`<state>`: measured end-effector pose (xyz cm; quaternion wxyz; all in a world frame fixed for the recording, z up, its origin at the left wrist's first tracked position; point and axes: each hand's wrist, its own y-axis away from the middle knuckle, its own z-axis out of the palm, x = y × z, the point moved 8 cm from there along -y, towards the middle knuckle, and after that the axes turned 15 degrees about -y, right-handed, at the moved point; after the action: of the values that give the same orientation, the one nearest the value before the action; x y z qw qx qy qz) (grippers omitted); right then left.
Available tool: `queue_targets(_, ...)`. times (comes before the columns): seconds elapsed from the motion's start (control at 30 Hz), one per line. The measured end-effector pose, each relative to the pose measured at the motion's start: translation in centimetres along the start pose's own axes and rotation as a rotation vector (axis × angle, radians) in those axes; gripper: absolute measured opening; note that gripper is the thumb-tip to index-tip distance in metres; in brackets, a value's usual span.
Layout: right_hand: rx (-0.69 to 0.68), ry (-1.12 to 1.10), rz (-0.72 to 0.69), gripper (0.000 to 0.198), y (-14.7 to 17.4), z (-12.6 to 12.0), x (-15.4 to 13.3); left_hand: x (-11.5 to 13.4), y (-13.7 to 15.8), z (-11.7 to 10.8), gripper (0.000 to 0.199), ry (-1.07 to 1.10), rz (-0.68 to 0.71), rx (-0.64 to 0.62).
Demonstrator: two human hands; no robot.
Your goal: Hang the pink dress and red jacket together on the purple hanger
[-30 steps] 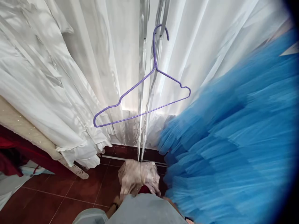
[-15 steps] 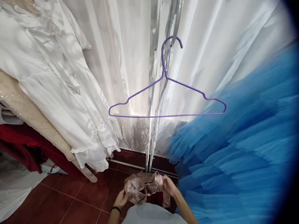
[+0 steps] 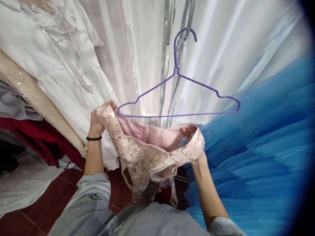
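A pink brocade dress [image 3: 145,154] with gold floral patterning and a plain pink lining is stretched between my hands. My left hand [image 3: 98,121], with a black band at the wrist, grips its left shoulder strap. The right strap is in my right hand [image 3: 197,150], whose fingers pass inside the opening and are partly covered by cloth. Just above the neckline hangs a purple hanger [image 3: 177,70], its hook at a metal upright. The hanger's lower left corner is close to the left strap; whether they touch I cannot tell.
White dresses [image 3: 66,65] hang on the left beside a beige sequined garment [image 3: 41,101] and dark red cloth [image 3: 36,141]. Layered blue tulle [image 3: 256,147] fills the right. White curtains [image 3: 140,42] hang behind the metal upright [image 3: 169,49]. Red-brown tiles [image 3: 54,203] cover the floor.
Both hands have risen from low near my body to just below the hanger, lifting the dress with them. The dress's opening is now spread wider.
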<state>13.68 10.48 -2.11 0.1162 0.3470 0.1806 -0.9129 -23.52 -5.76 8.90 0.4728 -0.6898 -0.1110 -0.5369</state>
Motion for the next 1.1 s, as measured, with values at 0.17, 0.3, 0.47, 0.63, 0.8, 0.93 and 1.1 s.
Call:
queue_targets(0.17, 0.113, 0.145, -0.372, 0.035, -0.5, -2.9, -6.2, 5.7, 0.9, 6.4, 0.028, -0.24, -0.004, -0.265)
queue_targets(0.3, 0.158, 0.335, -0.586, 0.025, -0.7, -6.3, -11.7, 5.4, 1.3, 7.5, 0.028, -0.248, -0.056, -0.189)
queue_targets(0.47, 0.226, 0.332, -0.795, 0.018, -3.8, -7.0, -20.3, 7.5, 0.4, 6.6, 0.02, -0.385, 0.173, 0.029)
queue_targets(0.63, -0.09, 0.571, -0.603, 0.025, -9.3, 0.0, -23.3, 8.8, -0.1, 6.7, 0.02, -0.437, 0.269, 0.074)
queue_targets(0.8, -0.445, 1.229, -0.167, 0.018, -8.8, 7.0, -18.3, 7.4, 0.0, 7.2, 0.026, -0.492, 0.315, -0.029)
queue_targets(0.93, -0.207, 1.63, -0.244, 0.014, -7.4, 7.4, -19.0, 5.8, -0.4, 7.9, 0.034, -0.406, 0.263, -0.226)
queue_targets(1.1, 0.106, 1.697, -0.487, 0.032, -3.4, 3.5, -21.4, 2.2, -1.3, 4.2, 0.04, -0.22, 0.109, -0.086)
